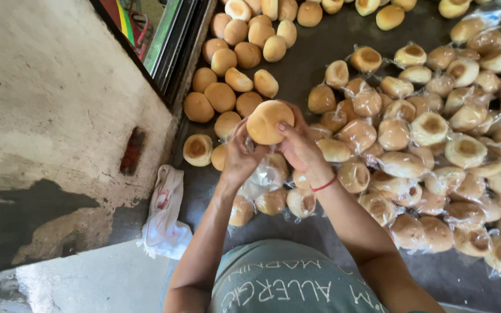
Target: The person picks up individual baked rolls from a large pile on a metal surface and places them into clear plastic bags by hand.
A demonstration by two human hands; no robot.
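A round golden-brown bun [265, 120] is held up between both hands over a dark table [320, 52]. My left hand [240, 155] grips its left side and also touches a clear plastic bag [262, 174] below it. My right hand [300, 145], with a red band on the wrist, holds the bun's right side, thumb on its face. Unwrapped buns [233, 64] lie in a heap at the upper left. Buns wrapped in clear plastic [436, 133] cover the right part of the table.
A rough, stained concrete wall [53, 116] stands on the left beside the table edge. A white plastic bag with red print [163, 214] hangs at the table's left corner. More loose buns [378, 11] lie along the far edge.
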